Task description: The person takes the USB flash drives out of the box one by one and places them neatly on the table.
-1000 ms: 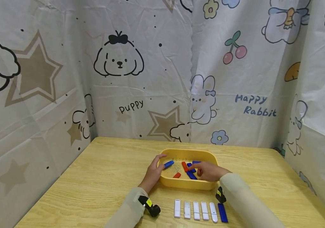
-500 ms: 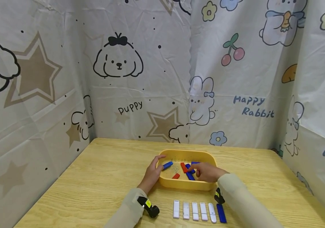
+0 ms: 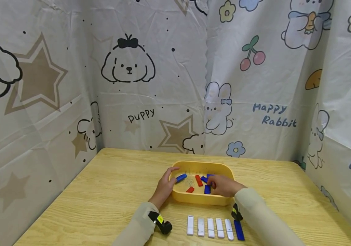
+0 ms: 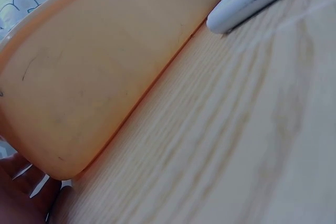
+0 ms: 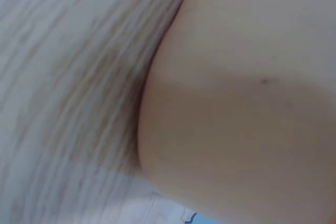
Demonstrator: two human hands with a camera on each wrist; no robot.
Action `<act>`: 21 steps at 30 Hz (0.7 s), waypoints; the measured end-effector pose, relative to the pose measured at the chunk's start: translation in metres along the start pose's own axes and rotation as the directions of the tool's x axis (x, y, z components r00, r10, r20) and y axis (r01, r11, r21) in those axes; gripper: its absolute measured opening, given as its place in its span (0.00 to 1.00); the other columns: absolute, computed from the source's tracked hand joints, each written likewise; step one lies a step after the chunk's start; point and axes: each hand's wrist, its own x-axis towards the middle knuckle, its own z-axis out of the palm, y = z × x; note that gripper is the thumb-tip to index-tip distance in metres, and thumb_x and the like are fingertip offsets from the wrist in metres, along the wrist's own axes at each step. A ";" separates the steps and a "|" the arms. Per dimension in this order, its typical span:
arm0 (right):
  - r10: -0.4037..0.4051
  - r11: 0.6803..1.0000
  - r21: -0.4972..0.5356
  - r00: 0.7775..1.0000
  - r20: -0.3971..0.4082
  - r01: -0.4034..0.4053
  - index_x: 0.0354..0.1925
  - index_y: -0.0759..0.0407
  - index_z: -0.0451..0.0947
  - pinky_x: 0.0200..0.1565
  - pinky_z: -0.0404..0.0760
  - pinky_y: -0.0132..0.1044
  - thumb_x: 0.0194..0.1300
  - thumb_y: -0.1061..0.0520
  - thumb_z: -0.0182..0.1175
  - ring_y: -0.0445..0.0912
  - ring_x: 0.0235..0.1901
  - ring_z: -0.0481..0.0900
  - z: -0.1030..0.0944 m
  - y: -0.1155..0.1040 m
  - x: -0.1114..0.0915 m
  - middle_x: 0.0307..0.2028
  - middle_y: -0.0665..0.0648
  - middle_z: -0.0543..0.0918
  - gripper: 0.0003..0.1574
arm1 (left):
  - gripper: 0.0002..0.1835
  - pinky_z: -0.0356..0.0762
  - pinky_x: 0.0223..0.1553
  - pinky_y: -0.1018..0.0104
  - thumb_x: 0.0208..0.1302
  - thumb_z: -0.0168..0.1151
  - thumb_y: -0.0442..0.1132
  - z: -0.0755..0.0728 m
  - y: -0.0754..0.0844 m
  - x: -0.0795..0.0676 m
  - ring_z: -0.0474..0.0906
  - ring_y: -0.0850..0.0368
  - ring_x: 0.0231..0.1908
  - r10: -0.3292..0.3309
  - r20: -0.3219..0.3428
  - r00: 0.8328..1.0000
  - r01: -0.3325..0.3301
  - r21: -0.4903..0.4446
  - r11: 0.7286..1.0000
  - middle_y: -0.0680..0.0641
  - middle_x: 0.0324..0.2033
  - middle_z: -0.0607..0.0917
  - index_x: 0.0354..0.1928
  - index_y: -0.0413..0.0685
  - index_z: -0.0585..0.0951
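A yellow plastic bin [image 3: 193,197] stands on the table, holding blue and red sticks that look like USB flash drives. My left hand [image 3: 164,186] grips its left end, thumb over the rim beside a light blue stick [image 3: 181,178]; fingers [image 4: 39,182] curl at the bin's corner in the left wrist view. Inside the right part, my right hand [image 3: 224,186] reaches down with bent fingers among dark blue sticks. One dark blue stick [image 3: 207,189] lies right at its fingertips; I cannot tell whether they pinch it. Two red sticks [image 3: 198,180] lie left of that hand.
In front of the bin, several white USB sticks [image 3: 210,228] lie in a row, with a dark blue stick [image 3: 239,230] at its right end. The wooden table [image 3: 113,191] is enclosed by printed curtains [image 3: 163,85]. A bin wall [image 5: 236,129] fills much of the right wrist view.
My right index finger, stretched toward the red stick before, has drawn back and bent. The front dark blue stick has turned more upright in view. My left hand stays on the bin.
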 end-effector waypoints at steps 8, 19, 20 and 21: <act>-0.048 0.999 -0.006 0.994 -0.096 0.048 0.36 0.55 0.78 0.36 0.74 0.37 0.47 0.44 0.75 0.44 0.29 0.72 0.000 0.004 0.000 0.27 0.48 0.76 0.24 | 0.23 0.54 0.66 0.43 0.64 0.47 0.34 0.000 0.001 0.000 0.58 0.45 0.69 -0.011 0.003 1.000 0.011 0.009 1.000 0.44 0.65 0.70 0.61 0.50 0.72; -0.138 0.989 0.020 0.970 -0.201 0.145 0.37 0.55 0.77 0.33 0.71 0.35 0.48 0.48 0.72 0.46 0.31 0.71 -0.001 0.006 -0.003 0.30 0.53 0.76 0.21 | 0.22 0.54 0.66 0.43 0.65 0.47 0.33 0.000 0.001 0.000 0.58 0.45 0.68 -0.005 0.000 1.000 0.005 0.009 1.000 0.44 0.65 0.70 0.62 0.49 0.72; -0.142 0.988 0.027 0.968 -0.207 0.151 0.37 0.55 0.76 0.33 0.71 0.35 0.48 0.48 0.72 0.46 0.32 0.71 -0.001 0.006 -0.003 0.30 0.54 0.76 0.21 | 0.22 0.55 0.66 0.43 0.65 0.47 0.33 0.000 0.001 0.000 0.59 0.45 0.68 -0.006 -0.002 1.000 0.006 0.011 1.000 0.44 0.65 0.70 0.61 0.50 0.72; -0.148 0.987 0.031 0.966 -0.213 0.158 0.37 0.55 0.76 0.33 0.70 0.35 0.48 0.49 0.71 0.47 0.32 0.71 -0.001 0.006 -0.003 0.31 0.54 0.76 0.20 | 0.22 0.55 0.66 0.43 0.65 0.46 0.33 0.000 0.001 0.000 0.58 0.45 0.68 -0.008 -0.001 1.000 0.008 0.012 1.000 0.44 0.65 0.70 0.61 0.50 0.72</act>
